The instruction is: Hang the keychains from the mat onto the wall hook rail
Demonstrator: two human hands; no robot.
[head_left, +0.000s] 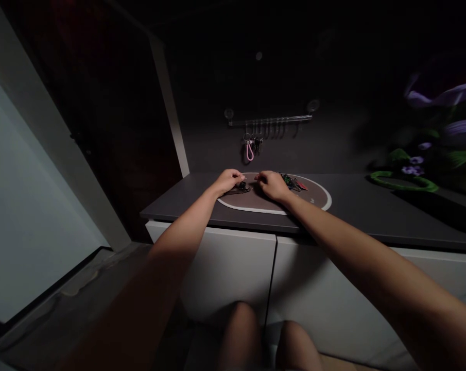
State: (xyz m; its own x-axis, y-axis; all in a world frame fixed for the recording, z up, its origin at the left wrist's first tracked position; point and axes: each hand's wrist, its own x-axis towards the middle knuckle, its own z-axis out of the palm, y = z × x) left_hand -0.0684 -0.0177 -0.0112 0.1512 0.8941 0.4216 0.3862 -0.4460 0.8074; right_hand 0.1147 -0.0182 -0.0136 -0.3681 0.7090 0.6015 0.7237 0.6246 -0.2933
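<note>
My left hand (pixel 228 180) is at the left end of an oval brown mat (pixel 252 202) with a white rim, its fingers pinched together. Right under those fingertips is a small dark, shiny cluster (pixel 243 189) that looks like keys on a ring. My right hand (pixel 272 184) hovers over or rests on the middle of the mat, fingers curled in; whatever they hold is too small to make out. Just beyond its wrist lies a pile of keys and tags (pixel 292 181), with green and red bits showing.
A clear rail (pixel 273 121) with several hooks is fixed to the dark wall; keys and a pink loop strap (pixel 249 151) hang at its left. On the right of the grey counter (pixel 356 216) are purple flowers (pixel 414 167) and a green ring (pixel 404 185). White cabinet doors (pixel 233 263) stand below.
</note>
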